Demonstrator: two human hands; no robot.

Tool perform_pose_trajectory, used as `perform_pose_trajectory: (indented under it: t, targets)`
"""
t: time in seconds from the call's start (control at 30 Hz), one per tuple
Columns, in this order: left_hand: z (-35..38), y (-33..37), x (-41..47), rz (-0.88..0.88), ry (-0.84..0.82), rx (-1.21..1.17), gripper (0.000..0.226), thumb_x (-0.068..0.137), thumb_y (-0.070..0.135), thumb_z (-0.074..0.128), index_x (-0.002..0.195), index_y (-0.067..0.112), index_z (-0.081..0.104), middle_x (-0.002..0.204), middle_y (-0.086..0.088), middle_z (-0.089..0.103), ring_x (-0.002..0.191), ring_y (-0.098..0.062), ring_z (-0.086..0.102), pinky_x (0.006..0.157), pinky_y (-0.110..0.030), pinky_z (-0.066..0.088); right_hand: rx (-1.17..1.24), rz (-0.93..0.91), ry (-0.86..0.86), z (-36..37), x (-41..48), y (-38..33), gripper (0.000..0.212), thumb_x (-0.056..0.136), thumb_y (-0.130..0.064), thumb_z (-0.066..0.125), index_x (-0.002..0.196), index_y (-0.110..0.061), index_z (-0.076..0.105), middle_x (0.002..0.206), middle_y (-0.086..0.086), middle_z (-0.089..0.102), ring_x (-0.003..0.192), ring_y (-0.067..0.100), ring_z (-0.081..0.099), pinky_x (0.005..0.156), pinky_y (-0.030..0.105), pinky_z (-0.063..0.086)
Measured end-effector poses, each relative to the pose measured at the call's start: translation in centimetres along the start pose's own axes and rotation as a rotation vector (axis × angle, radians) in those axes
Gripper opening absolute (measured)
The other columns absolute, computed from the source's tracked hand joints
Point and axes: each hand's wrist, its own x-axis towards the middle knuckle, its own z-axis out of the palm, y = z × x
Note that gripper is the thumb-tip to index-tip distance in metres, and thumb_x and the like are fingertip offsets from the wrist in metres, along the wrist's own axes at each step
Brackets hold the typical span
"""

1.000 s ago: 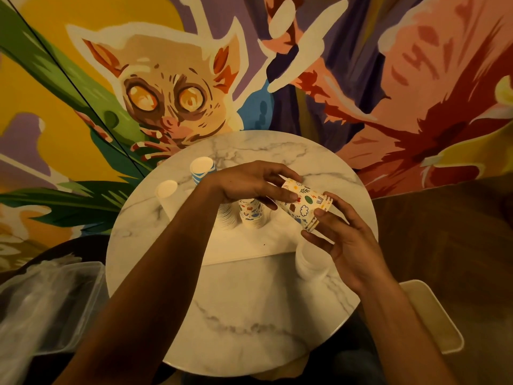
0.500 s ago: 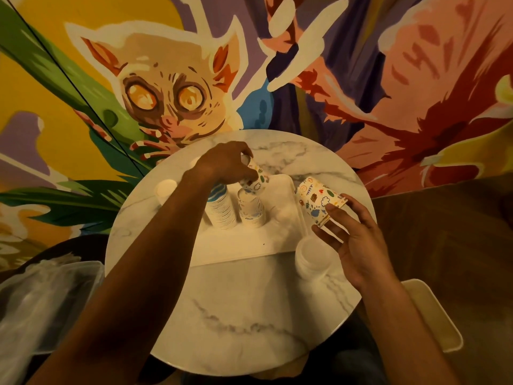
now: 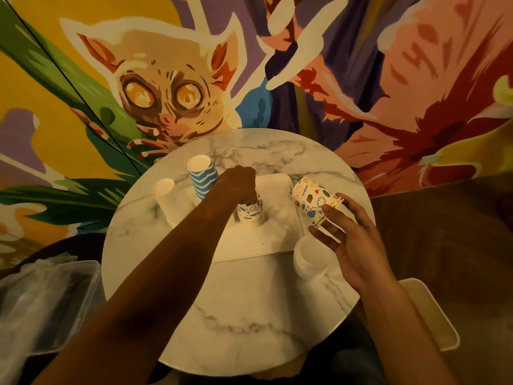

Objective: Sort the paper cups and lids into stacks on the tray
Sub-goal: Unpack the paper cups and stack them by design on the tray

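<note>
Nearest, two bare forearms are cut off by the lower edge. A clear plastic tub (image 3: 47,301) is seen at lower left, its contents too blurred to tell, and a white bin (image 3: 427,315) is partly hidden behind the right forearm. On the round marble table (image 3: 249,315), a translucent stack of lids (image 3: 309,259) stands just outside the near right corner of the tray (image 3: 249,243).

Above the lids, a few nested printed cups (image 3: 313,198) are held tilted, bases up and left. They are pinched at the rim end by the fingertips of the right hand (image 3: 352,240); how many are nested cannot be counted.

On the tray, the printed stack (image 3: 251,215) stands upside down, its top covered by the left hand (image 3: 238,184), whose fingers are curled down around it. A pale translucent shape (image 3: 280,215) beside it is hard to make out.

Further left, a blue-striped stack (image 3: 202,176) and a plain white stack (image 3: 166,198) are seen. Their bases are hidden or dim, so whether they stand on the tray cannot be told. A painted mural (image 3: 166,93) fills the wall behind.
</note>
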Motion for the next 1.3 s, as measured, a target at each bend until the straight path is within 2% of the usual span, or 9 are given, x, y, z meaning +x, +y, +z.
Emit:
perform_pose_trajectory:
  t: [0.2, 0.4, 0.53, 0.6, 0.73, 0.83, 0.93, 1.1, 1.3]
  targets:
    - [1.7, -0.1, 0.3, 0.031, -0.007, -0.029, 0.056, 0.085, 0.029, 0.078, 0.133, 0.012, 0.054, 0.127, -0.01, 0.062, 0.111, -0.027, 0.064, 0.088, -0.036, 0.055, -0.022, 0.012, -0.015, 0.0, -0.1, 0.1, 0.065, 0.067, -0.021, 0.083, 0.129, -0.025, 0.064, 0.123, 0.008, 0.071, 0.109, 0.031, 0.072, 0.08, 0.041, 0.062]
    - [1.2, -0.5, 0.2, 0.032, 0.034, -0.099, 0.08, 0.084, 0.041, 0.078, 0.149, 0.019, 0.038, 0.141, -0.012, 0.055, 0.125, -0.032, 0.055, 0.094, -0.041, 0.049, -0.024, 0.016, -0.027, 0.3, -0.2, 0.0, 0.064, 0.066, -0.02, 0.083, 0.128, -0.027, 0.065, 0.117, 0.007, 0.074, 0.105, 0.028, 0.074, 0.081, 0.042, 0.062]
    - [-1.6, 0.2, -1.0, 0.02, 0.159, -0.114, 0.061, 0.095, 0.049, 0.063, 0.146, 0.02, 0.045, 0.141, -0.01, 0.058, 0.126, -0.03, 0.056, 0.1, -0.041, 0.046, -0.024, 0.018, -0.025, 0.4, -0.4, 0.1, 0.067, 0.066, -0.021, 0.083, 0.13, -0.025, 0.065, 0.117, 0.008, 0.075, 0.105, 0.03, 0.074, 0.083, 0.044, 0.061]
    - [-3.1, 0.7, -2.0, 0.026, 0.178, -0.359, 0.057, 0.097, 0.057, 0.055, 0.141, 0.021, 0.052, 0.141, -0.007, 0.06, 0.121, -0.028, 0.061, 0.099, -0.04, 0.049, -0.029, 0.021, -0.03, 0.6, -0.5, 0.1, 0.066, 0.067, -0.022, 0.083, 0.13, -0.025, 0.065, 0.117, 0.007, 0.075, 0.106, 0.029, 0.074, 0.086, 0.045, 0.061]
    - [-5.2, 1.7, -4.1, 0.118, -0.237, -0.957, 0.059, 0.096, 0.061, 0.053, 0.141, 0.023, 0.054, 0.136, -0.003, 0.064, 0.111, -0.024, 0.068, 0.092, -0.042, 0.06, -0.042, 0.02, -0.051, 0.9, -0.7, 0.1, 0.061, 0.071, -0.021, 0.079, 0.13, -0.024, 0.066, 0.116, 0.004, 0.076, 0.107, 0.028, 0.074, 0.089, 0.047, 0.06]
    - [-5.2, 1.4, -4.7, 0.214, -0.398, -0.989, 0.044, 0.095, 0.041, 0.066, 0.135, 0.025, 0.058, 0.123, -0.002, 0.071, 0.108, -0.022, 0.071, 0.09, -0.038, 0.061, -0.052, 0.018, -0.064, 1.1, -0.9, 0.1, 0.058, 0.073, -0.021, 0.077, 0.13, -0.025, 0.065, 0.115, 0.004, 0.076, 0.106, 0.027, 0.074, 0.087, 0.045, 0.061]
    - [-4.9, 1.3, -4.8, 0.239, -0.425, -1.026, 0.039, 0.093, 0.024, 0.071, 0.13, 0.019, 0.063, 0.116, -0.005, 0.075, 0.106, -0.022, 0.073, 0.092, -0.038, 0.061, -0.043, 0.035, -0.071, 1.1, -0.9, 0.1, 0.058, 0.073, -0.02, 0.077, 0.13, -0.024, 0.065, 0.117, 0.007, 0.075, 0.106, 0.028, 0.074, 0.086, 0.046, 0.062]
    - [-5.4, 0.4, -4.4, 0.201, -0.319, -1.066, 0.032, 0.093, 0.022, 0.072, 0.124, 0.015, 0.068, 0.115, -0.005, 0.074, 0.104, -0.023, 0.073, 0.092, -0.039, 0.061, 0.006, 0.07, -0.057, 1.1, -0.7, -0.1, 0.058, 0.072, -0.015, 0.079, 0.128, -0.02, 0.063, 0.112, 0.007, 0.077, 0.102, 0.03, 0.075, 0.076, 0.042, 0.065]
    - [-6.4, -0.9, -3.5, 0.038, 0.082, -0.793, 0.037, 0.087, 0.031, 0.075, 0.122, 0.022, 0.065, 0.123, 0.0, 0.067, 0.104, -0.021, 0.067, 0.09, -0.038, 0.061, 0.096, 0.119, 0.024, 0.3, 0.2, 0.3, 0.059, 0.085, 0.0, 0.072, 0.138, -0.011, 0.051, 0.121, 0.016, 0.07, 0.102, 0.034, 0.074, 0.086, 0.043, 0.062]
